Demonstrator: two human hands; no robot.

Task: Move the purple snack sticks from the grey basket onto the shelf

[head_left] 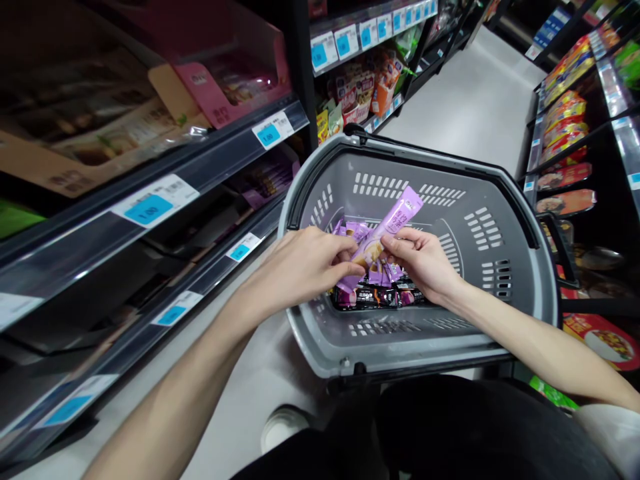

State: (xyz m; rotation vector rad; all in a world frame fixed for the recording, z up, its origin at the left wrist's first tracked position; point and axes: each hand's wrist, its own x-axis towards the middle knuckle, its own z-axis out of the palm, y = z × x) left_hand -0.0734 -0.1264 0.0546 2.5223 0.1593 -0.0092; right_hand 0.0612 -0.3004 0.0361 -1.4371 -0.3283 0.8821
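Note:
A grey plastic shopping basket sits in front of me, with several purple and dark snack packets lying in its bottom. Both my hands are over the basket. My left hand and my right hand each pinch the lower end of one long purple snack packet, which slants up and to the right above the pile. The fingers of both hands are closed around it.
Store shelves with blue price tags run along my left, holding boxed goods. More shelves of red and orange packets stand on the right. A pale aisle floor stretches ahead beyond the basket. My knee and a shoe show below.

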